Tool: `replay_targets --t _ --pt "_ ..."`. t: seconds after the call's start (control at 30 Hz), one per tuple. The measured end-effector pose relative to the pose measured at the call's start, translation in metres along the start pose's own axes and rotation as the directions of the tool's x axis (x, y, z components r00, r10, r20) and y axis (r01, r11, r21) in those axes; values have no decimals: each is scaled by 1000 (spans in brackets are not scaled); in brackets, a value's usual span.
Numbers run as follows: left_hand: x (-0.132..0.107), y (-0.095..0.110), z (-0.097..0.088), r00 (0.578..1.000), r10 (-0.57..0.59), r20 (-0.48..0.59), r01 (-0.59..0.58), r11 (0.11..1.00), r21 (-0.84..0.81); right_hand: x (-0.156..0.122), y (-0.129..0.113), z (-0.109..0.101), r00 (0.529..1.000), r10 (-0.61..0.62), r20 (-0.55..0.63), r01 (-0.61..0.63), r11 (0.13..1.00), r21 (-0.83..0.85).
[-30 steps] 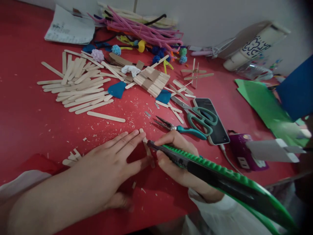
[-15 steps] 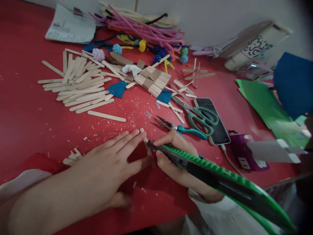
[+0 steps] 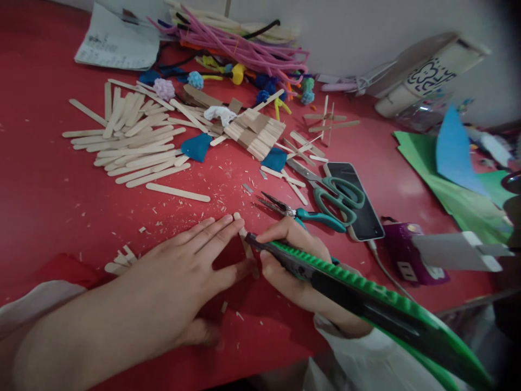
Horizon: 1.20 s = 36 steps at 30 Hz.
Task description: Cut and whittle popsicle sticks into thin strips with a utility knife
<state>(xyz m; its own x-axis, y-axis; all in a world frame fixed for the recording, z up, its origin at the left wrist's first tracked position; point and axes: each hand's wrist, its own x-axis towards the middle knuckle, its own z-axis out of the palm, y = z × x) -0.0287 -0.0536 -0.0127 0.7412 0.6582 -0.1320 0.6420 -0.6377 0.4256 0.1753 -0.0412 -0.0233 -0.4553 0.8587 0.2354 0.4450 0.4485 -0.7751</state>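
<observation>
My left hand (image 3: 179, 282) lies flat on the red table (image 3: 49, 201), fingers stretched out, its fingertips and thumb pressing down a short wooden craft stick (image 3: 244, 241). My right hand (image 3: 293, 260) is closed round a green and black utility knife (image 3: 366, 304), whose tip touches the stick near its middle. Small cut stick pieces (image 3: 120, 260) lie to the left of my left wrist.
A heap of craft sticks (image 3: 134, 141) lies at the back left, a glued stick panel (image 3: 254, 133) behind centre. Pliers (image 3: 301, 213), green scissors (image 3: 329, 193), a phone (image 3: 358, 209) and a purple box (image 3: 411, 252) lie right. Pipe cleaners (image 3: 240, 49) and green paper (image 3: 451, 184) are further back.
Both hands and the knife stay in place. At the far right, a blue sheet has moved and turned, now showing as a narrower lighter blue shape.
</observation>
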Motion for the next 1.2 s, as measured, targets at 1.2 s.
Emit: replay_targets --t 1.2 --pt "-1 -2 2 999 33 14 -33 998 45 -2 0 1 998 -60 0 60 998 -14"
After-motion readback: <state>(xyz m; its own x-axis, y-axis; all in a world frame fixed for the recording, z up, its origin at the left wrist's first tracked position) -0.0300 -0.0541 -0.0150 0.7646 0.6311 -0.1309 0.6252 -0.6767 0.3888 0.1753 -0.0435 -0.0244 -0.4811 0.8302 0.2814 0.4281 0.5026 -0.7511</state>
